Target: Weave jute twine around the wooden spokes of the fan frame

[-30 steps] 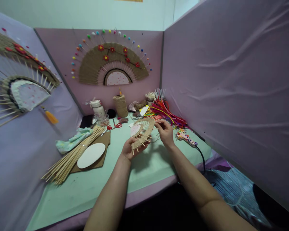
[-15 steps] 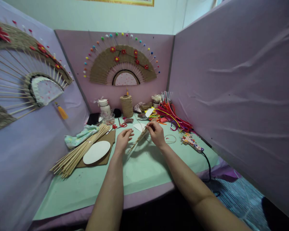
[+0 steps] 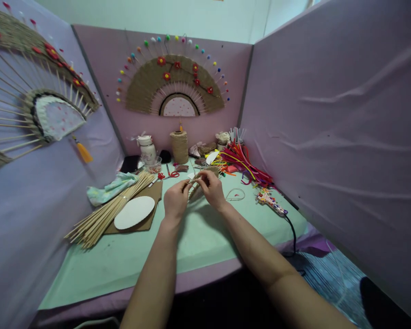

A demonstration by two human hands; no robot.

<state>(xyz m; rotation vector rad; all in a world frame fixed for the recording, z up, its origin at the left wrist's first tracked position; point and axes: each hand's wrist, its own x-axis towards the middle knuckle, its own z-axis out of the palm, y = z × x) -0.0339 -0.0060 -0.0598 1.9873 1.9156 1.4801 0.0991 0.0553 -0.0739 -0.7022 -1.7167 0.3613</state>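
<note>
Coarse, matt twine covers a small brown fan with pale wooden sticks. Unvarnished wood marks a long bundle of straw-coloured sticks; dull, paperboard-like material, a flat white oval; ridged, fibrous twine, a tall tan spool; fuzzy pile, the bright red pipe cleaners; matt, lightly creased cloth, the pale green table cover.

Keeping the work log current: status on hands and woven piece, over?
Left hand, right hand close together, both pinching woven piece. Piece partly hidden by hands. Nothing seen blocking; glue gun lies apart, right.
</note>
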